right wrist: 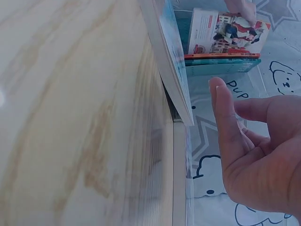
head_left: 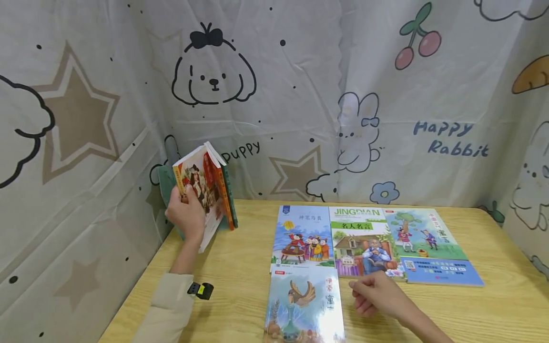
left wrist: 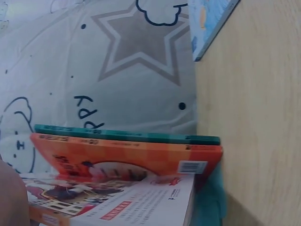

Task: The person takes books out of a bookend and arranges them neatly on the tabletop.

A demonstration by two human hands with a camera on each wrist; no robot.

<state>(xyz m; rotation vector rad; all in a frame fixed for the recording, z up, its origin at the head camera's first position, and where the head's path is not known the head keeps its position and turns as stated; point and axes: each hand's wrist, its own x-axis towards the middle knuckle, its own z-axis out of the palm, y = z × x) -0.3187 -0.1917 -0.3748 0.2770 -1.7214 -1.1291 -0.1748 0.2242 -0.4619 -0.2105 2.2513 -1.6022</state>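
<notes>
My left hand (head_left: 187, 213) grips a book (head_left: 198, 186) with an orange spine and a painted figure on its cover, thumb on the cover. The book tilts at the back left of the table. Close beside it on the right stand an orange book (left wrist: 127, 153) and a green book (left wrist: 127, 135), both upright. My right hand (head_left: 379, 296) hovers by the front edge of the book with a green title band (head_left: 362, 247). Its fingers are loosely curled, and nothing shows between them in the right wrist view.
On the wooden table (head_left: 231, 286) lie a blue book (head_left: 302, 238), a green-and-blue book (head_left: 433, 247) and, nearer, a book with a bird on it (head_left: 304, 305). A teal panel (head_left: 165, 183) stands behind the gripped book. Printed curtain (head_left: 274, 95) encloses the back and sides.
</notes>
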